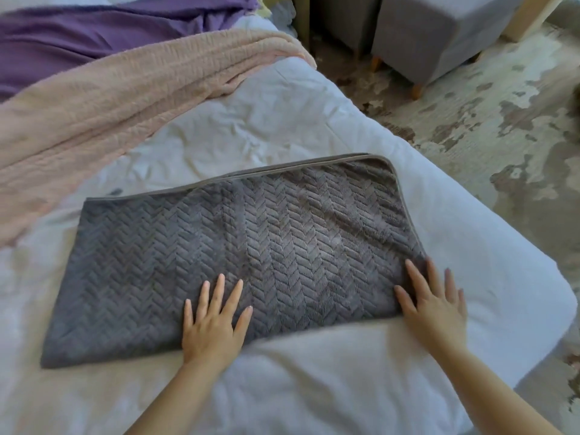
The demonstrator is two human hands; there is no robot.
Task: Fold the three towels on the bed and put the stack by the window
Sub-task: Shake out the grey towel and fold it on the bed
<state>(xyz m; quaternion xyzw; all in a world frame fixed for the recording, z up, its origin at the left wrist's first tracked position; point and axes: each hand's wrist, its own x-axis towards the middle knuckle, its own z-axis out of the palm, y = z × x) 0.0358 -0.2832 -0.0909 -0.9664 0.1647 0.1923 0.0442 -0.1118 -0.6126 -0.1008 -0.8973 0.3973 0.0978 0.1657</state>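
Head view shows the grey herringbone towel [238, 246] lying doubled on the white bed [470, 246], its two bound edges stacked along the far side. I press my left hand [213, 324] flat, fingers spread, near its front edge to pin the layers. My right hand [434, 306] rests open at the right end, gripping nothing, probably smoothing. Pink towel [110, 98] and purple towel [94, 29] wait unfolded beyond.
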